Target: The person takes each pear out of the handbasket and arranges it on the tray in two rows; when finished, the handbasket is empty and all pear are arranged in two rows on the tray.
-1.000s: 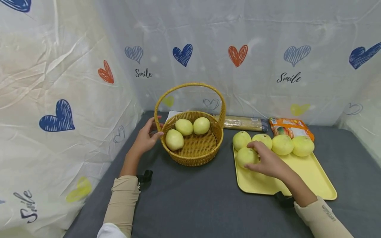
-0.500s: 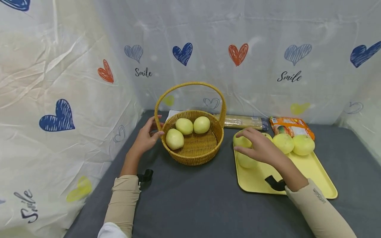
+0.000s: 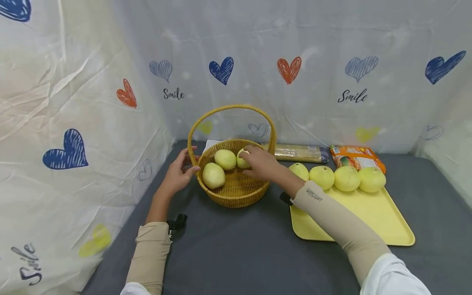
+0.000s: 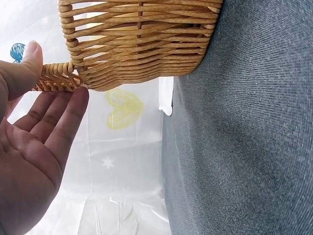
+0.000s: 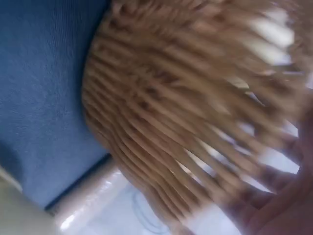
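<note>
At the left, a creased pale sheet (image 3: pixel 29 102) printed with hearts and "Smile" walls the room, meeting a similar far sheet (image 3: pixel 313 32). A dark grey cloth surface (image 3: pixel 228 250) spreads below, finely ribbed in the left wrist view. On its left side the left hand (image 3: pixel 178 172) holds the foot of the handle of a woven basket (image 3: pixel 236 203), thumb on one side, nearly straight fingers close together on the other. Three pale green fruits show in the basket, left of its middle and toward the far side. The right hand (image 3: pixel 262 163) reaches in over the right-hand one (image 3: pixel 241 159), thumb apart from the fingers; whether they pinch it I cannot tell. Farther right, a long packet (image 3: pixel 298 153) lies along the far sheet, then a yellow tray (image 3: pixel 368 217) with four fruits (image 3: pixel 346 178) lined along its far edge, an orange packet (image 3: pixel 355 157) just behind.
</note>
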The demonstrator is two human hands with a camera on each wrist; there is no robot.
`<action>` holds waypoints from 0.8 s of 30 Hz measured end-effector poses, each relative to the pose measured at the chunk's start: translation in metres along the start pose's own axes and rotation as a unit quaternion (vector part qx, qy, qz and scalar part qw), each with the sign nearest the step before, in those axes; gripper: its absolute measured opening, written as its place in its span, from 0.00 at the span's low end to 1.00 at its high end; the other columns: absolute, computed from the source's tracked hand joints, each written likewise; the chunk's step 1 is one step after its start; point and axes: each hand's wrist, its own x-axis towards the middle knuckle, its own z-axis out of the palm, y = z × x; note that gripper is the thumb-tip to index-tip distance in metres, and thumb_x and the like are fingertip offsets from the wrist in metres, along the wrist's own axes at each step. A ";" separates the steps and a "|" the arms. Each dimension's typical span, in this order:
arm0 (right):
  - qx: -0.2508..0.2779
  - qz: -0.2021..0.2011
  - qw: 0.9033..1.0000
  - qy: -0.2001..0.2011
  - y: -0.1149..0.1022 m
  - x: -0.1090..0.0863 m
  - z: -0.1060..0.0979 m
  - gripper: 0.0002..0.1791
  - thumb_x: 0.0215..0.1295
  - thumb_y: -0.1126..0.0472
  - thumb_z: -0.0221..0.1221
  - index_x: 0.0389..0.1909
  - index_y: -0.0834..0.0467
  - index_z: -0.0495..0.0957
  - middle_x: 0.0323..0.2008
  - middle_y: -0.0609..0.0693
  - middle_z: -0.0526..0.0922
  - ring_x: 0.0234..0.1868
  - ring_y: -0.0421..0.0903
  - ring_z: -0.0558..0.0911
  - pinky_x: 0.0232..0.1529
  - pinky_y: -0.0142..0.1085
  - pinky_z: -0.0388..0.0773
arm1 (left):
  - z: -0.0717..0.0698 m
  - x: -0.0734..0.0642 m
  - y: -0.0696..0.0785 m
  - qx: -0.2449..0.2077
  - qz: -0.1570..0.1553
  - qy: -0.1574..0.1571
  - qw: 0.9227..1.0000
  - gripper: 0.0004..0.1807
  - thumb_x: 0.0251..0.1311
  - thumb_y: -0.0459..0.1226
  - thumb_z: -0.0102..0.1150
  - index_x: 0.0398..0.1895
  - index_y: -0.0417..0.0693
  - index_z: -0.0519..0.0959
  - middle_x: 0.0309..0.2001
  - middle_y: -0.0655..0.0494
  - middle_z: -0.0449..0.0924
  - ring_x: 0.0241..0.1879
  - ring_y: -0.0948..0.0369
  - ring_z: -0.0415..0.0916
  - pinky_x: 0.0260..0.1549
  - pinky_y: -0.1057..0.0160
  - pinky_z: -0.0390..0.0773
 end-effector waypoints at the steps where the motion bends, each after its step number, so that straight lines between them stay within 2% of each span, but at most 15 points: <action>1: -0.015 0.006 1.000 -0.007 0.001 0.007 0.005 0.31 0.63 0.54 0.70 0.65 0.60 0.73 0.66 0.62 0.67 0.63 0.59 0.71 0.52 0.49 0.78 | 0.000 0.000 -0.001 0.001 -0.001 0.000 1.000 0.34 0.70 0.29 0.59 0.76 0.55 0.60 0.60 0.37 0.74 0.62 0.44 0.73 0.56 0.43 0.77; 5: -0.035 0.035 0.998 -0.035 0.006 0.022 0.019 0.37 0.63 0.57 0.71 0.71 0.59 0.67 0.71 0.64 0.61 0.71 0.60 0.61 0.58 0.52 0.75 | 0.000 0.000 -0.001 -0.001 -0.003 -0.003 1.000 0.34 0.70 0.28 0.58 0.76 0.54 0.60 0.60 0.37 0.74 0.62 0.44 0.72 0.56 0.43 0.76; 8: -0.042 0.045 0.998 -0.030 0.010 0.028 0.027 0.39 0.63 0.60 0.70 0.73 0.57 0.65 0.72 0.64 0.59 0.73 0.61 0.59 0.57 0.52 0.76 | -0.001 0.000 -0.001 -0.002 -0.003 -0.001 1.000 0.34 0.69 0.28 0.58 0.75 0.55 0.60 0.60 0.37 0.74 0.62 0.44 0.72 0.56 0.43 0.76; 13: -0.050 0.059 0.997 0.012 0.015 0.033 0.036 0.35 0.64 0.68 0.66 0.71 0.56 0.67 0.69 0.64 0.63 0.69 0.62 0.64 0.57 0.53 0.76 | -0.002 0.002 -0.001 0.005 0.003 -0.001 1.000 0.34 0.70 0.30 0.59 0.76 0.56 0.60 0.60 0.37 0.74 0.62 0.45 0.73 0.56 0.44 0.77; 18: -0.041 0.055 0.997 0.047 0.016 0.033 0.038 0.32 0.63 0.68 0.66 0.68 0.57 0.69 0.63 0.63 0.68 0.62 0.63 0.70 0.58 0.52 0.74 | -0.003 0.000 -0.003 0.000 -0.002 -0.001 1.000 0.34 0.70 0.30 0.58 0.76 0.56 0.60 0.60 0.37 0.73 0.62 0.45 0.72 0.57 0.44 0.76; 24: 0.011 0.062 0.997 0.050 0.016 0.030 0.038 0.34 0.61 0.68 0.68 0.68 0.59 0.69 0.61 0.64 0.71 0.58 0.62 0.72 0.55 0.52 0.75 | -0.002 -0.002 -0.004 -0.005 -0.005 -0.003 1.000 0.34 0.70 0.29 0.58 0.76 0.55 0.59 0.60 0.37 0.74 0.63 0.45 0.72 0.57 0.45 0.76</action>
